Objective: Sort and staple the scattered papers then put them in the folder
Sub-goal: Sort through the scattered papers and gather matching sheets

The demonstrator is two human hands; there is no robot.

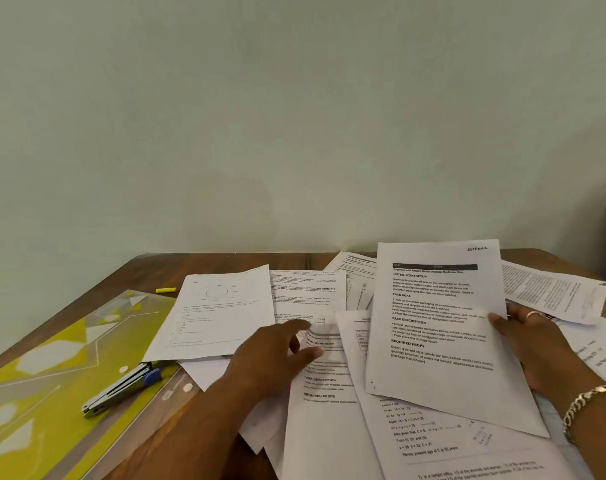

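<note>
Head view: the right hand (537, 344) holds a printed sheet (440, 327) by its right edge, thumb on the face, raised and tilted above the scattered papers (329, 410) covering the right half of the tabletop (225, 259). The left hand (274, 355) reaches forward, fingers loosely spread and resting on a lower sheet, gripping nothing. To sort well, read each heading, match sections, and square the edges before stapling. The stapler (121, 389) lies on the yellow folder (52, 368) at the left edge.
</note>
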